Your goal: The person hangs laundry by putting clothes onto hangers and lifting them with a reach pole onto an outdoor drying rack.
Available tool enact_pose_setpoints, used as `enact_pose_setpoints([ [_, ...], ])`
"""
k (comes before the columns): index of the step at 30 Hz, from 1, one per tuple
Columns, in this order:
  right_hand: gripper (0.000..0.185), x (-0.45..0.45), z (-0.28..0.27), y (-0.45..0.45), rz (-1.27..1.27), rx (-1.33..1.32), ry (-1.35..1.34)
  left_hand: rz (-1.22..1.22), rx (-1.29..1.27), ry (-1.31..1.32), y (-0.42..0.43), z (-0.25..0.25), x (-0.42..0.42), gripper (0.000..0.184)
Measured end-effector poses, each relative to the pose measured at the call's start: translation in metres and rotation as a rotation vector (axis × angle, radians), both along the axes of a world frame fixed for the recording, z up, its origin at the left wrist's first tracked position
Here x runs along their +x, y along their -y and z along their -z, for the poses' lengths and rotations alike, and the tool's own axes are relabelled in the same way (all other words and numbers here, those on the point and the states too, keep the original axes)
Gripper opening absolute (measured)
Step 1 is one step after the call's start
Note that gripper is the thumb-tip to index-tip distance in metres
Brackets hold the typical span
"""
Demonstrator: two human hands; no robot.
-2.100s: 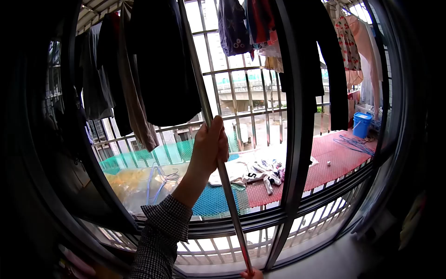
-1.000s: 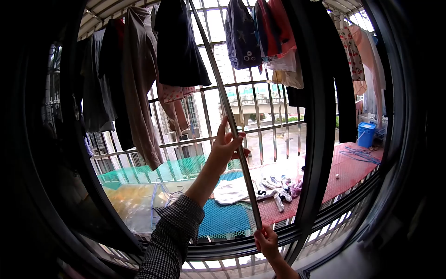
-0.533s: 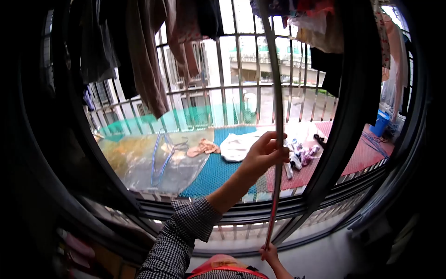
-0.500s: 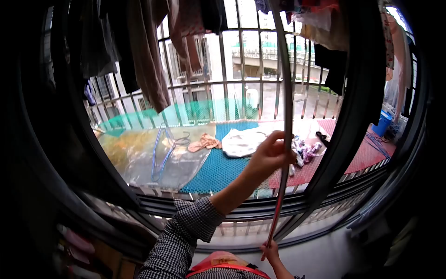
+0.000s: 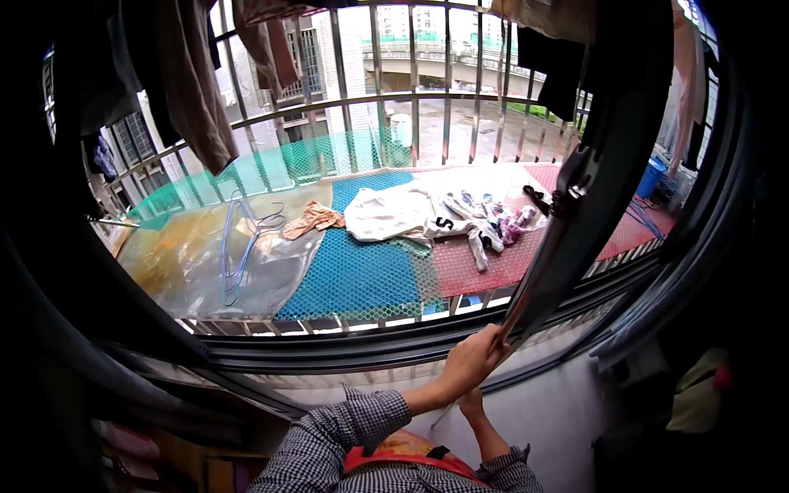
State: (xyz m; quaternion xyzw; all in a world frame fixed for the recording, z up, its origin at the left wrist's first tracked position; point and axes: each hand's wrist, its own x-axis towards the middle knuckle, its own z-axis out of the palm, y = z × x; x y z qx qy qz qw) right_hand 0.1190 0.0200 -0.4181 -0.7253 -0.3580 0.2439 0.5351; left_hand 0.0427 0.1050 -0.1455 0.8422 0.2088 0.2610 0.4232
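Note:
A long thin metal pole point(image 5: 517, 310) slants up to the right from my hands, its upper part against the dark window frame. My left hand point(image 5: 477, 359) is closed around it, just inside the window sill. Lower down, my right hand point(image 5: 471, 403) is closed at the pole near its bottom end; its fingers are partly hidden. Beyond the sill, a white garment point(image 5: 386, 215) lies on blue plastic mesh point(image 5: 353, 275), with crumpled purple and white clothing point(image 5: 514, 223) to its right. A peach-coloured cloth point(image 5: 313, 220) and blue wire hangers point(image 5: 233, 255) lie to the left.
Dark window frames point(image 5: 329, 352) surround the opening. Metal bars point(image 5: 448, 99) enclose the ledge outside. Clothes point(image 5: 197, 90) hang overhead at the left, and a dark garment point(image 5: 549, 74) hangs at the right. A blue bucket point(image 5: 651, 177) stands at far right.
My left hand has come down and closer to my right hand. The pole has dropped and now leans further right. The view has shifted right and downward.

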Motion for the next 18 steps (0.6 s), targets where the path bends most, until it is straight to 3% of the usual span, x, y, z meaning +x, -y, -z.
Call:
enact_pose_setpoints([
  [4, 0.038, 0.02, 0.028, -0.01, -0.049, -0.078, 0.14, -0.09, -0.044, 0.033, 0.002, 0.011, 0.014, 0.026],
  [6, 0.039, 0.02, 0.037, -0.01, 0.007, 0.076, 0.076, -0.109, -0.029, 0.066, 0.005, 0.017, 0.016, 0.025],
  [8, 0.04, 0.014, 0.0, -0.006, 0.032, 0.174, 0.081, -0.099, 0.034, 0.119, 0.007, 0.032, 0.018, 0.035],
  [10, 0.04, 0.015, -0.02, -0.001, 0.051, 0.068, 0.11, -0.109, 0.137, 0.212, 0.012, 0.039, 0.018, 0.039],
  [13, 0.038, 0.019, -0.023, 0.002, 0.033, 0.005, 0.18, -0.1, 0.122, 0.213, 0.016, 0.044, 0.019, 0.041],
  [18, 0.044, 0.011, -0.03, 0.006, 0.067, 0.035, 0.02, -0.049, 0.133, 0.251, 0.012, 0.053, 0.019, 0.042],
])
